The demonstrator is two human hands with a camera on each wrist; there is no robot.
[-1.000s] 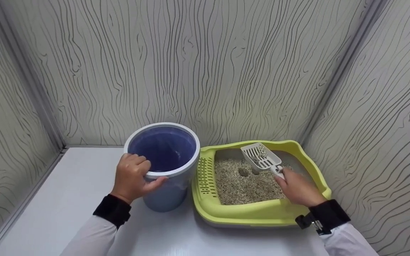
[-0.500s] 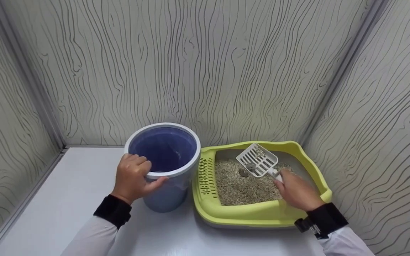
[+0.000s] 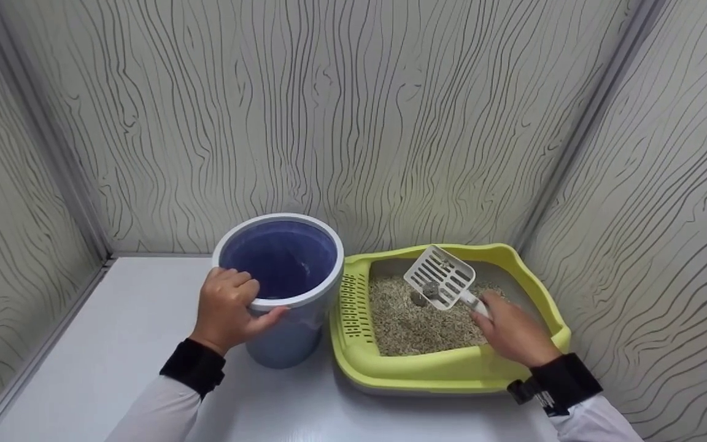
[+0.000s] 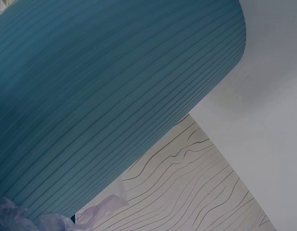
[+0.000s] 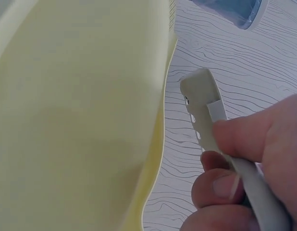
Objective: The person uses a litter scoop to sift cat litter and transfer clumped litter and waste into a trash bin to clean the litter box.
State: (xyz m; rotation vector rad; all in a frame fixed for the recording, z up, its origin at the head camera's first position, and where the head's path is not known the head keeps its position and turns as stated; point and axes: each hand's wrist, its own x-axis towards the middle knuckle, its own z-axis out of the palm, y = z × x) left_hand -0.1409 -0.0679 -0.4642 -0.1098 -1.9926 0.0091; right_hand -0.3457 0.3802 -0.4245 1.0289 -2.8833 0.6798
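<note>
My left hand (image 3: 227, 304) grips the near-left rim of a blue trash bin (image 3: 285, 347), fingers curled over the edge and thumb along the outside. The ribbed side of the bin (image 4: 115, 86) fills much of the left wrist view. In my right hand (image 3: 516, 328) is the handle of a white slotted litter scoop (image 3: 441, 276), held over a yellow-rimmed litter box (image 3: 427, 371). One grey clump (image 3: 431, 289) lies on the scoop, with a few grains near its far edge. Beside it a second clump (image 3: 418, 299) shows on the litter (image 3: 427, 337).
Bin and litter box stand side by side on a white tabletop (image 3: 145, 319), the bin on the left. Patterned panels (image 3: 329, 123) close off the back and both sides. A thin plastic liner (image 4: 57, 221) hangs over the bin's rim.
The scoop has turned and shifted slightly left, its slotted face now more toward the camera. Fewer grains lie on it. The left hand and the bin have stayed in place.
</note>
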